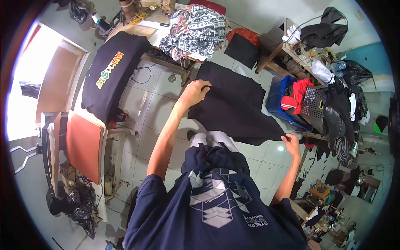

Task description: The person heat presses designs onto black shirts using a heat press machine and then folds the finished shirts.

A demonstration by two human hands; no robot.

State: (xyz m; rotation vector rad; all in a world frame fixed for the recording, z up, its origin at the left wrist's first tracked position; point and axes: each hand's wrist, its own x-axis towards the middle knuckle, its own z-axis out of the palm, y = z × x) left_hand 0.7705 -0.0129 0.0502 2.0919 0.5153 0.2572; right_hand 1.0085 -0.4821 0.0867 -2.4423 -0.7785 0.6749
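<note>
A large piece of black fabric (237,104) hangs stretched out in front of me, above the tiled floor. My left hand (194,93) pinches it at its left side, near the upper corner. At the lower right corner, my right hand (291,144) grips the fabric between thumb and fingers. The cloth spreads between both hands, with its far part reaching toward the table. Whether it is one layer or several I cannot tell.
To the left, a black shirt with colourful lettering (110,71) drapes over a board. Patterned fabric (200,31) is heaped on the table ahead. A blue crate (275,98) with red cloth stands right, beside a cluttered shelf. A red-brown padded board (84,143) is at lower left.
</note>
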